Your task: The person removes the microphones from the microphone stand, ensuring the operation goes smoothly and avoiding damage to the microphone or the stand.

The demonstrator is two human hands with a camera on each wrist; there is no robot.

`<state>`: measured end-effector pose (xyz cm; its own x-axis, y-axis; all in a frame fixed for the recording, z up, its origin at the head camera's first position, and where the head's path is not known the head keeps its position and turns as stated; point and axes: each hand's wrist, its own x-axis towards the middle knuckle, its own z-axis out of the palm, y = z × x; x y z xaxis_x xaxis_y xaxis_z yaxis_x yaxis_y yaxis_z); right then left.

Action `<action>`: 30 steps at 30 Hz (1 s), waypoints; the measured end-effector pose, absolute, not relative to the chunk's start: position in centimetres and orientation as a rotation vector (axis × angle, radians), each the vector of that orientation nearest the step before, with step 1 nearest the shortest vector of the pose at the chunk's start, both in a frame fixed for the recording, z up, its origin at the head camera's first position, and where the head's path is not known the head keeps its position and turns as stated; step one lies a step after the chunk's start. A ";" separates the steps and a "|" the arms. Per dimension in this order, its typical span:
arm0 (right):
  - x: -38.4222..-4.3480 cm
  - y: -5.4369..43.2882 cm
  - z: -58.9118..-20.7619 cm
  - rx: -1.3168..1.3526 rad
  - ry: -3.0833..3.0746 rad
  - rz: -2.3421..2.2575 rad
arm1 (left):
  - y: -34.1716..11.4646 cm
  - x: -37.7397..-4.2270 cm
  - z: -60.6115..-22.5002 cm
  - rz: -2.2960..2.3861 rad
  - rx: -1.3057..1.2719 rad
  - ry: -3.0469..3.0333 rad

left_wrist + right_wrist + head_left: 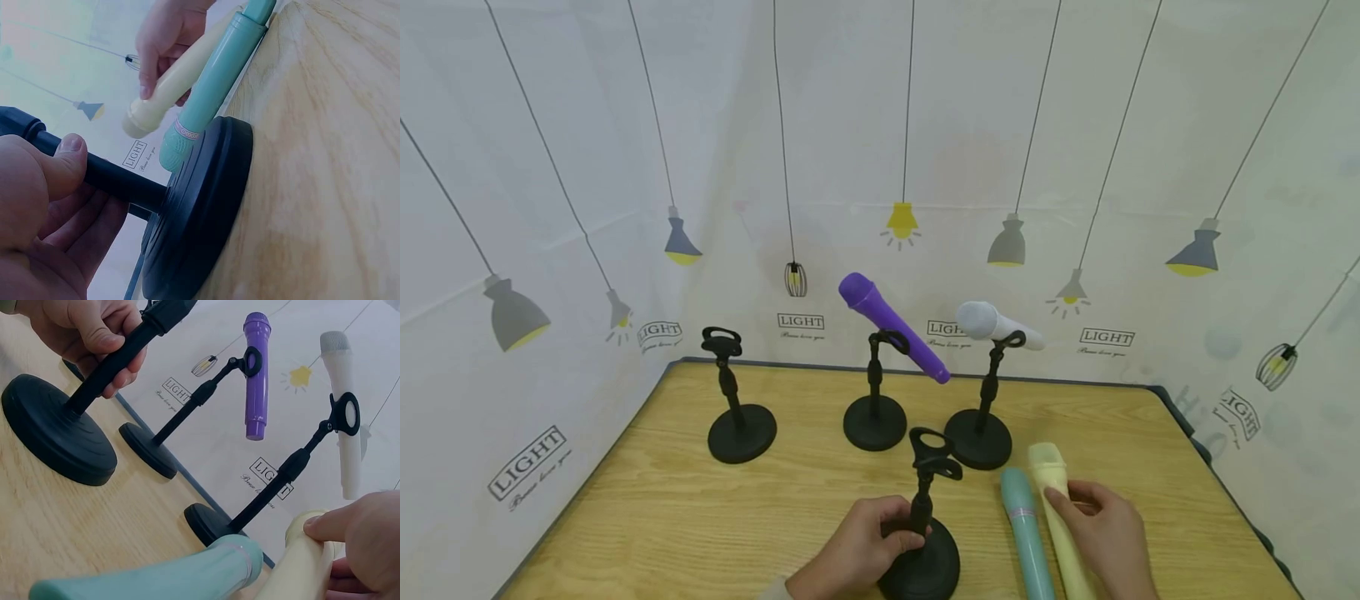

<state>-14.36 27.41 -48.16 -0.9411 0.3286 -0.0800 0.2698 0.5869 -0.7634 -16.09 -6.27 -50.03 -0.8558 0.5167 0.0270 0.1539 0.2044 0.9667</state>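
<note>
On the near middle of a wooden table (647, 508), a person's left hand (868, 542) is closed around the pole of a black microphone stand (921, 507) with a vacant clip. To its right, the right hand (1108, 533) pinches a cream microphone (1063, 540) between thumb and fingers; whether it is fully off the table is unclear. A teal microphone (1028, 533) lies just to its left. Farther back, a purple microphone (895, 325) and a white microphone (1000, 325) tilt in stands, and another vacant stand (741, 433) is far left. A sideways swing of the cream microphone could knock the teal one and roll it; a loose pinch could let the smooth barrel slip.
</note>
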 end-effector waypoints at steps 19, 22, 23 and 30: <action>-14.0 28.7 -50.6 -0.604 -2.818 1.275 | -6.2 -16.1 -50.1 1.700 0.633 2.185; -14.0 28.6 -50.8 -0.609 -2.833 1.271 | -6.2 -16.1 -50.1 1.702 0.620 2.177; -14.0 28.6 -50.9 -0.615 -2.838 1.267 | -6.2 -16.1 -50.2 1.702 0.614 2.173; -13.9 28.3 -50.9 -0.617 -2.873 1.206 | -6.2 -16.1 -50.2 1.703 0.614 2.169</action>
